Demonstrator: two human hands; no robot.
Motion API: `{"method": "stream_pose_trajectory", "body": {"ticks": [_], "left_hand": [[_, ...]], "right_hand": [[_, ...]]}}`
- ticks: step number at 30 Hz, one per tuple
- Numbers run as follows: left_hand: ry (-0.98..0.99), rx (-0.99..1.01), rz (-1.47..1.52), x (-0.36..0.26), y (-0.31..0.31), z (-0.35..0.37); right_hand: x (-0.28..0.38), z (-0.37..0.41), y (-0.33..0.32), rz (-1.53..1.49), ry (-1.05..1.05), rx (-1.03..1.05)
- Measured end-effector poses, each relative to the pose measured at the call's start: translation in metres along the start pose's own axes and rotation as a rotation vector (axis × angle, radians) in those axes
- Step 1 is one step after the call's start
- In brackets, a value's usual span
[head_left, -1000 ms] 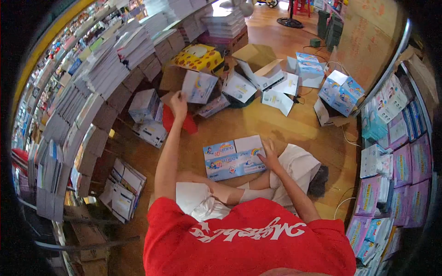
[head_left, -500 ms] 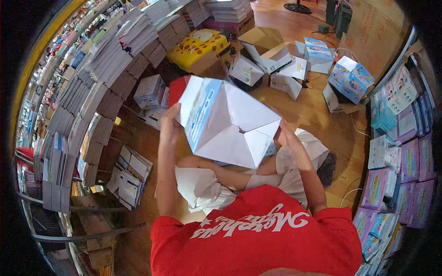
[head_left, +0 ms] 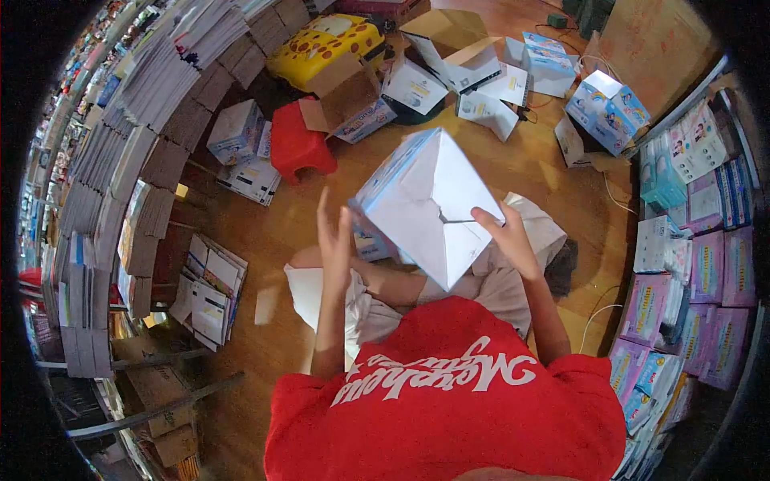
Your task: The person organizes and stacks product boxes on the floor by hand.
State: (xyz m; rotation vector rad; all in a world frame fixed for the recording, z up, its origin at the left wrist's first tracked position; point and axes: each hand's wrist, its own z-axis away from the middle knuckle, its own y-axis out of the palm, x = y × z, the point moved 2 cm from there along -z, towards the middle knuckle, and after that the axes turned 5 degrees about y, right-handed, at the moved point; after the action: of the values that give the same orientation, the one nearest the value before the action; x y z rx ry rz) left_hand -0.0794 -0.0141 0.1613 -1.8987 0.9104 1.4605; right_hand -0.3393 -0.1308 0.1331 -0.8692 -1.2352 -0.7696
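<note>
Head view: holds a blue and white box (head_left: 429,212) up in the air, over crossed legs (head_left: 401,280). Tips it like a diamond, one corner up and one corner down. Faces its white end back toward the camera, with folded flaps and a small ragged gap near the middle. Turns its blue picture side up and to the left. Cannot make out its long axis, with the far part out of sight behind the white end.

Pinches the right corner with the right hand (head_left: 517,244), thumb flat on the white end, other fingers mostly hidden behind the edge. Spreads the left hand (head_left: 335,240) loosely by the left corner, fingers up. Cannot tell touching from just beside there.

Behind and below, mostly covered, another printed box (head_left: 371,246). Farther out on the wood floor, a red stool (head_left: 295,140), near an open brown box (head_left: 346,94). Past that, a yellow spotted case (head_left: 330,46). To the left, a pile of white card (head_left: 210,301) and tall stacks of books (head_left: 152,100). To the right, stacks of pink packs (head_left: 708,268). At far left, little things too small and blurry to name. All around, a dark round rim, cutting off the outer stacks.
</note>
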Motion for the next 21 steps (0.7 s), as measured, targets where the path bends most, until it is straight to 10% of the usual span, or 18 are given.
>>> {"method": "stream_pose_trajectory", "body": {"ticks": [13, 21], "left_hand": [[-0.083, 0.113, 0.086, 0.022, 0.035, 0.015], [0.316, 0.193, -0.366, 0.019, 0.064, 0.030]], "right_hand": [[0.011, 0.001, 0.024, 0.309, -0.228, -0.138], [0.023, 0.005, 0.051, 0.429, -0.413, -0.203]]}}
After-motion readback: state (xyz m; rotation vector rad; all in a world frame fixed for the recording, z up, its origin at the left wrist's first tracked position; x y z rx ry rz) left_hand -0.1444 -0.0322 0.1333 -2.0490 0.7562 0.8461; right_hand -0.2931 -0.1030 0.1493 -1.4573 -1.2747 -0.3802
